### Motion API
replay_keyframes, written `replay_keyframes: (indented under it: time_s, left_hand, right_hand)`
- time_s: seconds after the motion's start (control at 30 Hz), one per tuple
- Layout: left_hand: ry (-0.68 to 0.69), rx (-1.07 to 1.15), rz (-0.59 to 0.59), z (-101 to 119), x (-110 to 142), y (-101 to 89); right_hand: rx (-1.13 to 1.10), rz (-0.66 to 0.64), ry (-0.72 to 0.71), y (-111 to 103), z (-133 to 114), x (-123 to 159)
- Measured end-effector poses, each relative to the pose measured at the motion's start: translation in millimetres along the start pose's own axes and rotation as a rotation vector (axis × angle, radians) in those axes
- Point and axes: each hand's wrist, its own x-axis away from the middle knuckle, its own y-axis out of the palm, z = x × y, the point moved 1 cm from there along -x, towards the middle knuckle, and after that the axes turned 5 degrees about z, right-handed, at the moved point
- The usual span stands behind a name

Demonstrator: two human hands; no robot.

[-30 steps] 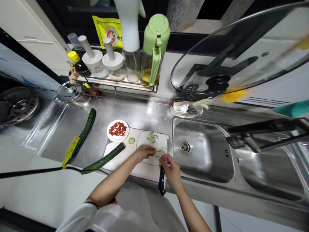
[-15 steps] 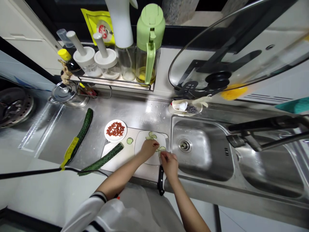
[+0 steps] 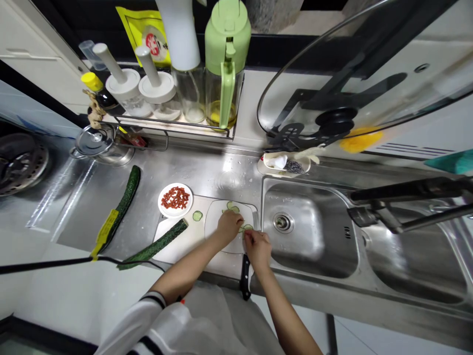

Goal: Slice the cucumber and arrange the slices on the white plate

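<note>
Over a white square plate on the cutting board, both of my hands are close together. My left hand is closed, its fingertips pinched near the plate's middle; what they hold, if anything, is hidden. The fingers of my right hand pinch the edge of a thin cucumber slice at the plate's right side. More cucumber slices lie towards the back of the plate. A black-handled knife sticks out over the counter edge beside my right wrist. One loose round slice and a cut cucumber rest to the left.
A small dish of red-brown pieces stands behind the board. Further left lies a whole cucumber with a yellow label. The double sink is at right, under a faucet. A rack at the back holds jars and bottles.
The view has shifted slightly. Both hands stay over the plate with only small finger movements, and the slices by the left hand look slightly rearranged.
</note>
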Motion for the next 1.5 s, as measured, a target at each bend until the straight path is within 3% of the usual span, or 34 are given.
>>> replay_keyframes:
  time_s: [0.57, 0.87, 1.13, 1.37, 1.5]
  left_hand:
    - [0.099, -0.081, 0.063, 3.2, 1.3, 3.9]
    - [0.140, -0.153, 0.163, 0.7, 5.8, 7.2]
    - [0.208, -0.212, 0.161, -1.0, 7.9, 8.5]
    - [0.193, -0.134, 0.150, 1.6, 13.9, -3.3]
    - [0.136, -0.100, 0.253, -11.4, 29.0, -24.4]
  right_hand:
    - [0.207, -0.045, 0.009, -9.6, -14.5, -1.6]
    - [0.322, -0.029, -0.073, -10.3, -18.4, -0.9]
    - [0.339, -0.013, -0.111, -9.1, -18.1, 0.0]
    - [0.275, 0.023, -0.151, -10.2, -12.2, 4.1]
    - [0.234, 0.069, -0.164, -12.9, -11.3, 7.1]
